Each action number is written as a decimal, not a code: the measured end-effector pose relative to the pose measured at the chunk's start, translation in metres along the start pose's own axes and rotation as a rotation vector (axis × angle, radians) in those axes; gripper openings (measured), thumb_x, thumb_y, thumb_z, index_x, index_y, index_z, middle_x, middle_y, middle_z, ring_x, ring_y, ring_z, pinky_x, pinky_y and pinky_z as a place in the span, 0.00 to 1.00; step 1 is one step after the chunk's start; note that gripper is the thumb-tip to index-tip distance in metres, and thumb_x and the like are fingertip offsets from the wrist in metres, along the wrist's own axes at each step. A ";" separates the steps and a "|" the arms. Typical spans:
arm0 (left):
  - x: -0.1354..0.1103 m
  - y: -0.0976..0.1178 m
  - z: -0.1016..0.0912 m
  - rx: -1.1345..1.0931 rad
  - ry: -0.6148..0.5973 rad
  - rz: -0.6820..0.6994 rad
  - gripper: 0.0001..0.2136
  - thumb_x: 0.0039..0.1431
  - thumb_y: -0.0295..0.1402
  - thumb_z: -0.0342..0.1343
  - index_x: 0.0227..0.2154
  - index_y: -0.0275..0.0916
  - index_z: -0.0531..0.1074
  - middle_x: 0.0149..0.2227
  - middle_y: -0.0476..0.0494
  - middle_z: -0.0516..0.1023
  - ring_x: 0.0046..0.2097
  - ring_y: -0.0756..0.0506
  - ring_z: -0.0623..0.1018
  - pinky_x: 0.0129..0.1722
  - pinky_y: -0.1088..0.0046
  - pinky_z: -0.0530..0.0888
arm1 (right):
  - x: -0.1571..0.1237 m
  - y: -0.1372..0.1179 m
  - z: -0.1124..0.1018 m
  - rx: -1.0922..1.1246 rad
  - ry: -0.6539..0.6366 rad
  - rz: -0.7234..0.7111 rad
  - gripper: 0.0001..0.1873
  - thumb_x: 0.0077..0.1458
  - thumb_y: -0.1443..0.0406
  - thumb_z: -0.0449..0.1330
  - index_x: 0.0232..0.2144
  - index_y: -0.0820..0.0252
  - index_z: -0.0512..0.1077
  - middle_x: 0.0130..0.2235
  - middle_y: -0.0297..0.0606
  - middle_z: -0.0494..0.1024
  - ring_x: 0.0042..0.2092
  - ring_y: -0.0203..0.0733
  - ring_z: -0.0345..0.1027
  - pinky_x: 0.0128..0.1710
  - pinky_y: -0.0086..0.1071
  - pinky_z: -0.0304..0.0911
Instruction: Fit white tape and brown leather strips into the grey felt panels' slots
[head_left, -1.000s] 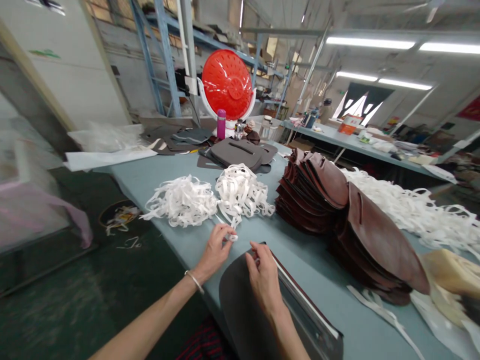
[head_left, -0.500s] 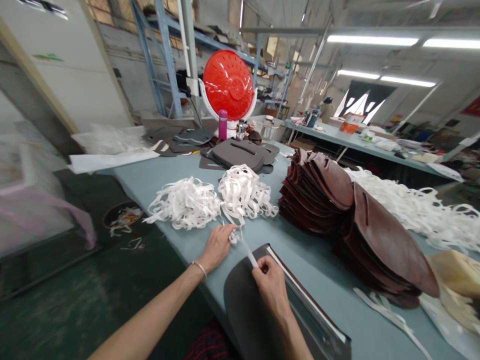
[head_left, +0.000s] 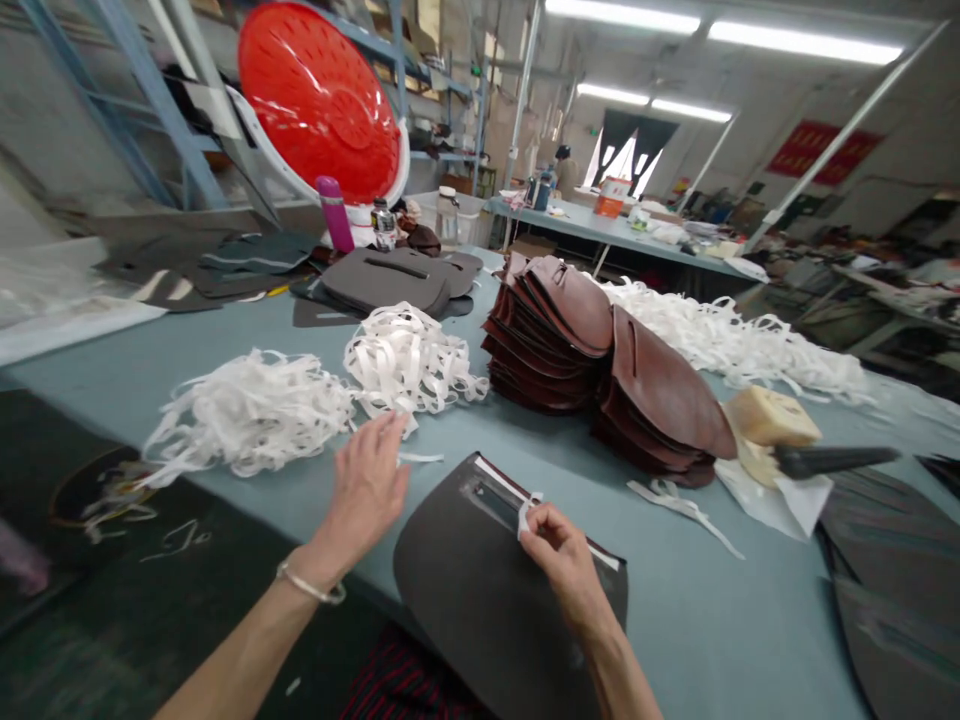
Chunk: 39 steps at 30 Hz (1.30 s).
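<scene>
In front of me on the table lies a dark grey flat panel [head_left: 487, 580] with a slot near its far edge and white strips along that edge. My right hand [head_left: 561, 555] is over the panel's edge, thumb and fingers pinching a small piece of white tape [head_left: 524, 520]. To the panel's left, my left hand [head_left: 371, 485] is stretched out with its fingers extended and holds nothing visible. A short white strip [head_left: 421, 458] lies by its fingertips. Two loose heaps of white tape, the left heap [head_left: 251, 415] and the right heap [head_left: 412, 360], sit just beyond that hand.
Stacked brown leather pieces [head_left: 667, 400] stand right of centre, with more white tape [head_left: 727, 330] behind. A yellowish block [head_left: 772, 415] and a black-handled tool [head_left: 836, 460] lie at right. Grey panels [head_left: 386, 280], a purple bottle [head_left: 334, 215] and a red fan [head_left: 322, 105] are at the back.
My view has swung right. My right hand has drawn the white tape away from my left hand to the panel's slotted edge. My left hand has opened from its grip near the heaps.
</scene>
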<state>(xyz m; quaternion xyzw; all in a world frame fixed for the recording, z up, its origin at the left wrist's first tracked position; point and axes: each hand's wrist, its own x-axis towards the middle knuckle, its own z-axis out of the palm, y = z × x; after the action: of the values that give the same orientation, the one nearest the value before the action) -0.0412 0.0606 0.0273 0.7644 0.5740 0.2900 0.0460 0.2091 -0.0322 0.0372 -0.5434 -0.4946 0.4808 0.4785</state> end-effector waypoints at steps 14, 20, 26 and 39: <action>-0.028 0.089 0.017 -0.667 -0.963 0.200 0.12 0.62 0.37 0.47 0.29 0.38 0.72 0.28 0.52 0.73 0.32 0.52 0.71 0.32 0.79 0.64 | -0.059 0.005 -0.019 -0.147 -0.048 0.041 0.16 0.54 0.60 0.55 0.19 0.57 0.55 0.26 0.29 0.61 0.30 0.33 0.55 0.31 0.27 0.52; -0.025 0.078 0.023 -0.619 -0.882 0.193 0.11 0.61 0.35 0.46 0.32 0.40 0.74 0.33 0.49 0.77 0.36 0.49 0.73 0.38 0.76 0.66 | -0.071 0.025 -0.037 -0.316 0.004 0.187 0.16 0.59 0.56 0.52 0.23 0.57 0.61 0.23 0.27 0.61 0.27 0.33 0.54 0.27 0.26 0.51; -0.015 0.059 0.033 -0.528 -0.784 0.049 0.09 0.58 0.35 0.49 0.31 0.40 0.74 0.33 0.49 0.77 0.35 0.49 0.74 0.35 0.77 0.66 | -0.073 0.038 -0.058 -0.594 0.120 0.127 0.15 0.60 0.56 0.50 0.30 0.57 0.71 0.28 0.34 0.73 0.31 0.38 0.66 0.32 0.29 0.57; 0.001 0.050 0.056 -0.346 -0.552 -0.129 0.09 0.57 0.32 0.49 0.29 0.38 0.74 0.29 0.47 0.78 0.32 0.48 0.75 0.32 0.74 0.66 | -0.070 0.053 -0.058 -0.710 0.364 0.248 0.18 0.55 0.51 0.50 0.26 0.55 0.71 0.21 0.34 0.74 0.24 0.40 0.69 0.25 0.30 0.59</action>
<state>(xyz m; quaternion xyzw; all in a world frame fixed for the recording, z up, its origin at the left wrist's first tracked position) 0.0295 0.0598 0.0014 0.7572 0.5293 0.1614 0.3471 0.2675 -0.1076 -0.0079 -0.8063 -0.4676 0.2303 0.2795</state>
